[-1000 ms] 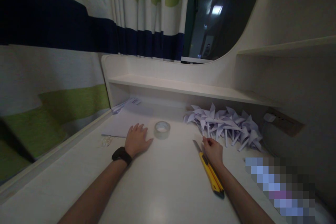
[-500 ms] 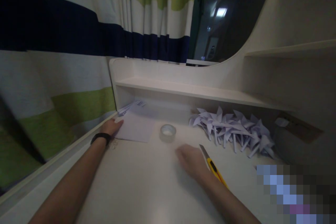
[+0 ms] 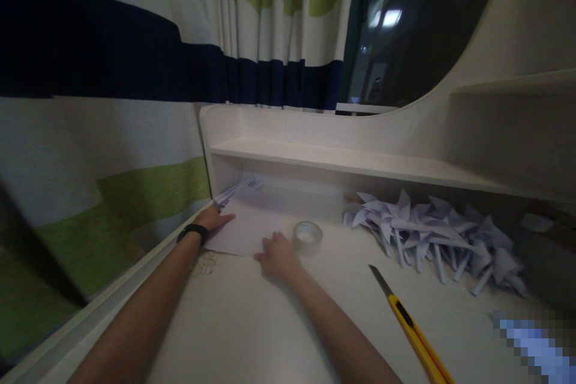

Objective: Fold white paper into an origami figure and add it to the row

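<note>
White paper point(image 3: 247, 229) | right hand point(image 3: 279, 257) moved over from utility knife point(image 3: 410, 325), half-curled | left hand point(image 3: 212, 219) thumb spread atop edge | now flanked, grips unclear

The single view looks from the person's head, above the near side of the surface point(image 3: 243, 330), facing forward and down, close enough that the left arm point(image 3: 135, 306) and right arm point(image 3: 342, 321) run in from the near edge. Its wide field spreads from the curtain point(image 3: 279, 36) at left and far to the side shelf point(image 3: 531, 81) at right. Tilted only partway down, it covers the surface below, the low shelf point(image 3: 333, 159) beyond and the window point(image 3: 409, 42) at the top.
</note>
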`<state>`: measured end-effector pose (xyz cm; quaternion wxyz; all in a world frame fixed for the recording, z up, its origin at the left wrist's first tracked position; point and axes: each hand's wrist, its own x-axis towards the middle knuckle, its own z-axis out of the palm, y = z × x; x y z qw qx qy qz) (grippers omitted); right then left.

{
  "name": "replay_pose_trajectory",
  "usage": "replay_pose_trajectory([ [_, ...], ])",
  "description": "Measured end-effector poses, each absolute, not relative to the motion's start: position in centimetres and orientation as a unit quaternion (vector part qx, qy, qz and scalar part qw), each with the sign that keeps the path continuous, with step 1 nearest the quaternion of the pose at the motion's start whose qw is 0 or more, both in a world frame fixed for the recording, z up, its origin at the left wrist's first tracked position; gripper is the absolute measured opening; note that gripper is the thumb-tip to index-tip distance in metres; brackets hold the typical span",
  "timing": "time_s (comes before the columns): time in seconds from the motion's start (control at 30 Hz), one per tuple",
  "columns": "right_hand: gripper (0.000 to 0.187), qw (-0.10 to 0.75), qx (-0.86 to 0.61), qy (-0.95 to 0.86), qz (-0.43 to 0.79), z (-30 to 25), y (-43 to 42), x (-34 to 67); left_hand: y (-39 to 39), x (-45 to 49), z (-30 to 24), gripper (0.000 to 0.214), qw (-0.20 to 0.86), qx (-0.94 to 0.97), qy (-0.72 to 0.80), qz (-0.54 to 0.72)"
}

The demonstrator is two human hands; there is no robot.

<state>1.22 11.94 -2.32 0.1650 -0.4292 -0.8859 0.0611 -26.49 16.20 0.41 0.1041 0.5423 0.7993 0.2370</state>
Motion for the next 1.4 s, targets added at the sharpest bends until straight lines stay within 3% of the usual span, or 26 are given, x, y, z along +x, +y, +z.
replay_pose_trajectory([
  [0.63,0.043,0.175,-0.409,-0.891,0.086,-2.7,11.7,1.7,18.7,-27.4,0.4,0.028,0.038,0.485,0.85,0.203],
  [1.07,0.042,0.18,-0.409,-0.891,0.086,-2.5,11.6,1.7,18.2,-28.0,-0.2,0.031,0.001,0.484,0.848,0.214],
  [1.4,0.044,0.174,-0.406,-0.894,0.073,-2.4,11.6,1.7,18.8,-28.2,0.1,0.021,0.042,0.491,0.842,0.217],
])
